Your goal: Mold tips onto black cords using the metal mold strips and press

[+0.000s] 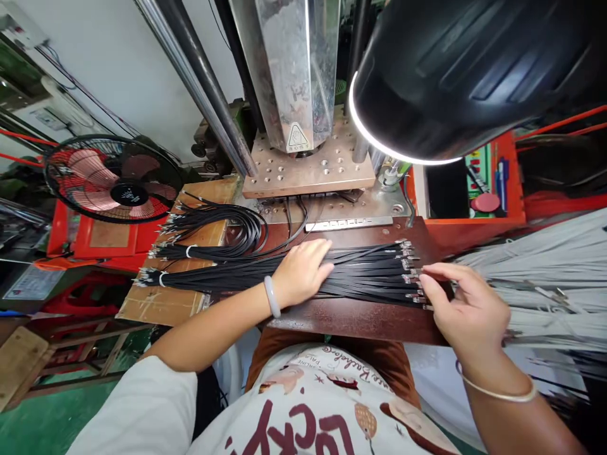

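Black cables point(365, 272) lie in a long flat bundle across the brown tabletop, with small metal connectors point(406, 262) fanned out at their right end. My left hand point(303, 272) rests on the middle of this bundle, fingers stretched out and thumb apart. At the connector end, my right hand point(467, 303) has its thumb and index finger brought together on one cable's connector; the fingertips partly hide it. White ties point(164, 279) bind the bundles near their left ends. Another group of black cables point(246, 230) curves in a loop behind.
A press with a drilled metal plate point(308, 174) stands directly behind the cables, above a metal rule-like strip point(348, 224). A black lamp point(455, 82) overhangs the right. Grey cables point(554, 278) lie to the right. Cardboard point(190, 308) and a fan point(114, 180) are left.
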`<state>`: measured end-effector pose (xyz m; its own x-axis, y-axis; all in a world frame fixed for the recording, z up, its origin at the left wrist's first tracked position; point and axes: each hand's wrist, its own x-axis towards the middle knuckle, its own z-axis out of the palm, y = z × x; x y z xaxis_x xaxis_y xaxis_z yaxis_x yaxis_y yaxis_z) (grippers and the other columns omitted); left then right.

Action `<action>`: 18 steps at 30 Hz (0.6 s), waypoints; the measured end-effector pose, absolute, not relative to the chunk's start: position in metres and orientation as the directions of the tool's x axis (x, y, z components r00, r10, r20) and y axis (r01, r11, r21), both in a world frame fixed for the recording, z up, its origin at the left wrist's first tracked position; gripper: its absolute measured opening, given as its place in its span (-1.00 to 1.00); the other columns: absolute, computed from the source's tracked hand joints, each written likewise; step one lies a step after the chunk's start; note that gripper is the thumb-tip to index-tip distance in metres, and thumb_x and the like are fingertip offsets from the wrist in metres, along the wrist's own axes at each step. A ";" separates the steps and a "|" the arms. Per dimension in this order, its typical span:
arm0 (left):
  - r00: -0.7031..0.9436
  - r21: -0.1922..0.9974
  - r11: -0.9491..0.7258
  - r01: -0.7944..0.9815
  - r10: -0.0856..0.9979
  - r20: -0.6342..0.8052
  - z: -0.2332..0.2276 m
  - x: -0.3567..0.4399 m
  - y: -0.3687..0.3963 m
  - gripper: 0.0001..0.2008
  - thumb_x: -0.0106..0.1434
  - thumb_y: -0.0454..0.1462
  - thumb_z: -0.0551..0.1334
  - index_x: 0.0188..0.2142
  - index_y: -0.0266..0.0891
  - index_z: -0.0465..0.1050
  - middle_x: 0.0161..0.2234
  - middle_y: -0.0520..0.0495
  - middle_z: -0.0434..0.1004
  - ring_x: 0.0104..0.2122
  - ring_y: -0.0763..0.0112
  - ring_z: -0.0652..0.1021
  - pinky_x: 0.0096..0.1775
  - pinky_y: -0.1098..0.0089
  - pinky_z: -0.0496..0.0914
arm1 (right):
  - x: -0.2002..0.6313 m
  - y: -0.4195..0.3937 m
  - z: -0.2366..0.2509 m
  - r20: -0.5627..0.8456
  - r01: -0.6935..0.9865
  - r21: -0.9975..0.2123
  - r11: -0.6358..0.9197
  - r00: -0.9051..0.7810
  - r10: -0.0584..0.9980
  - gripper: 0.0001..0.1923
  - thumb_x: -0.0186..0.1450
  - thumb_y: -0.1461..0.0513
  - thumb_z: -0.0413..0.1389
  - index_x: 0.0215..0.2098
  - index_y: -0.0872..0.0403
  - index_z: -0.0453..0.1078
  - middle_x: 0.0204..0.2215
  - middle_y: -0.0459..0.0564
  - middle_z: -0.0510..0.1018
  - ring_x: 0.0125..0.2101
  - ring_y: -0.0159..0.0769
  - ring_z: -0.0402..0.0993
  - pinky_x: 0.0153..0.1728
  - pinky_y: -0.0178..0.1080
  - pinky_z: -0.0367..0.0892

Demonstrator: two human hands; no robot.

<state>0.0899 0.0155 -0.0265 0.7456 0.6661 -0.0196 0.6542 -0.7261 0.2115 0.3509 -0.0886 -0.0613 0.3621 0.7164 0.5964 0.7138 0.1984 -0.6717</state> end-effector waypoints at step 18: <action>0.811 0.822 -0.097 0.561 0.264 -0.522 0.034 0.106 0.089 -0.73 0.24 -0.15 0.25 -0.48 -0.27 0.31 -0.55 0.06 0.43 -0.53 0.52 0.44 -0.39 0.47 0.30 | 0.350 -0.085 -0.063 0.609 0.739 -0.640 0.208 0.323 0.725 -0.93 0.27 0.23 0.18 -0.26 0.00 0.48 -0.33 -0.04 0.58 -0.31 -0.21 0.52 -0.21 -0.15 0.40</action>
<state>0.1060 0.0890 0.0344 0.8108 0.2642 -0.5223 0.5613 -0.0975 0.8219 0.3502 -0.0847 -0.0635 0.3231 0.7247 0.6087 0.7392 0.2085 -0.6405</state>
